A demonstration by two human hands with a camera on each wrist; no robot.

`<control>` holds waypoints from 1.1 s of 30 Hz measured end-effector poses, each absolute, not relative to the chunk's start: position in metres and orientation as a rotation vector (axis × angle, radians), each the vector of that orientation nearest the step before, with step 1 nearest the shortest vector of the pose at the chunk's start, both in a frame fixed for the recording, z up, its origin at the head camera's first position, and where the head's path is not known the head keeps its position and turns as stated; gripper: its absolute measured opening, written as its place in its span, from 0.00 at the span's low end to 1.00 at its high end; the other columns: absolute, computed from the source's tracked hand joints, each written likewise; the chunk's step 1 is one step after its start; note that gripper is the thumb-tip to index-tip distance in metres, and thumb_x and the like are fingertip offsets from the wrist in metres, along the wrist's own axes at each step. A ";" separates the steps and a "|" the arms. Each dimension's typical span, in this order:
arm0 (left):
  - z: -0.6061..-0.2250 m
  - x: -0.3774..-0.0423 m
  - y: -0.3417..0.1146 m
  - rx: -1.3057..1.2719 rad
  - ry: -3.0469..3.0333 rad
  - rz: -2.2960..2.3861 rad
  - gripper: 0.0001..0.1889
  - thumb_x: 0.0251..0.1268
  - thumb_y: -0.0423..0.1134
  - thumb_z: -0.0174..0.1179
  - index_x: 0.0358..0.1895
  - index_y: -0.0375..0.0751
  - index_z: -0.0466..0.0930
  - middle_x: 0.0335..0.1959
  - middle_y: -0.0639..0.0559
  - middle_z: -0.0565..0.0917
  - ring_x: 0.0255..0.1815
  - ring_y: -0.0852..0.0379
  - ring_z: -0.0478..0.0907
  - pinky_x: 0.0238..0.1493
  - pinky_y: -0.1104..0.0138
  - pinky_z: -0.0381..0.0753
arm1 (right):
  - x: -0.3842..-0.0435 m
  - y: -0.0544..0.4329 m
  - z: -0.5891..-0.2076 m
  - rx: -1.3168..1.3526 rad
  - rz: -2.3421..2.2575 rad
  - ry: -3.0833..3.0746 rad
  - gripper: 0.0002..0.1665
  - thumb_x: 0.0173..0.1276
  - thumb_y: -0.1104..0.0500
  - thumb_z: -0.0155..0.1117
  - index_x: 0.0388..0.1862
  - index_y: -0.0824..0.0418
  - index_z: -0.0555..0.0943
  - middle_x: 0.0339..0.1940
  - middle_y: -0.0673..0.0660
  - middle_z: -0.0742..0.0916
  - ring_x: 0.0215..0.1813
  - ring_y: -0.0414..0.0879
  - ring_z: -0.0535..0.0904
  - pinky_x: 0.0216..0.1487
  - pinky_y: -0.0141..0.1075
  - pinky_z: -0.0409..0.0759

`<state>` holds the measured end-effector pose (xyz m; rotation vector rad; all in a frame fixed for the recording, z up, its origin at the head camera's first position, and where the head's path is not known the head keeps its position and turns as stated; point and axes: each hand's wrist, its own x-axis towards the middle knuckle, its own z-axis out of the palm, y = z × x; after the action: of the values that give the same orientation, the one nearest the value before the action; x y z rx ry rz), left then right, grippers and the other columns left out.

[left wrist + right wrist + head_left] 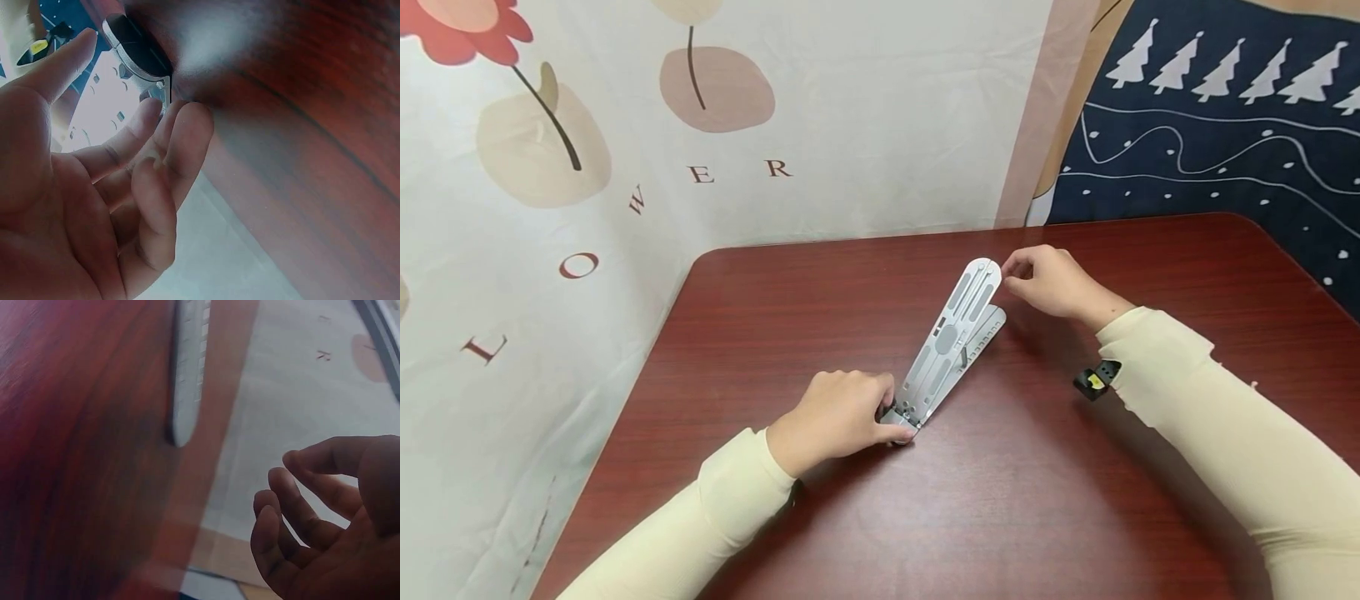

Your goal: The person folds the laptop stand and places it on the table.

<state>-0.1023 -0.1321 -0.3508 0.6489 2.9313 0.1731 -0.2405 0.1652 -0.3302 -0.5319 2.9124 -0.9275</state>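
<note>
A silver folding laptop stand (946, 339) stands partly opened on the table, its slotted upper arm raised at an angle above the notched lower arm (983, 337). My left hand (842, 417) holds the hinge end, thumb on the near side and fingers on the far side. The left wrist view shows the dark pad (140, 47) at that end, between thumb and fingertips. Beside the raised tip is my right hand (1052, 279), its fingers loosely bent. In the right wrist view nothing lies between those fingers, and the notched arm (189, 375) is some way off.
The reddish-brown wooden table (760, 317) reaches back to a pale flower-printed curtain (880, 125). A dark blue cloth with white trees (1210, 158) hangs at the back right. A small black device (1096, 381) is strapped under the right wrist.
</note>
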 end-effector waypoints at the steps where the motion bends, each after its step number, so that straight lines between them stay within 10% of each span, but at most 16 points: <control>1: -0.351 -0.102 -0.132 0.646 2.931 0.168 0.25 0.47 0.70 0.70 0.29 0.53 0.75 0.17 0.65 0.72 0.19 0.62 0.69 0.23 0.62 0.67 | -0.242 0.166 -0.333 -0.538 -0.913 2.910 0.11 0.68 0.63 0.59 0.45 0.64 0.85 0.41 0.63 0.88 0.42 0.54 0.80 0.44 0.44 0.75; 21: -0.350 -0.100 -0.129 0.679 2.911 0.114 0.28 0.39 0.69 0.74 0.30 0.53 0.75 0.19 0.63 0.74 0.21 0.60 0.73 0.25 0.59 0.71 | -0.256 0.158 -0.361 -0.544 -0.774 2.749 0.18 0.65 0.67 0.66 0.54 0.68 0.82 0.41 0.65 0.88 0.38 0.52 0.79 0.43 0.41 0.77; 33: -0.354 -0.101 -0.128 0.693 2.926 0.071 0.27 0.39 0.70 0.74 0.29 0.54 0.75 0.20 0.63 0.75 0.22 0.58 0.75 0.25 0.59 0.71 | -0.260 0.153 -0.367 -0.572 -0.717 2.773 0.07 0.64 0.65 0.66 0.38 0.69 0.83 0.32 0.61 0.87 0.31 0.48 0.77 0.34 0.37 0.73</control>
<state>-0.1011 -0.1284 -0.3544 0.6933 2.9256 0.0711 -0.2602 0.1527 -0.3670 -0.5719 2.7730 -0.7167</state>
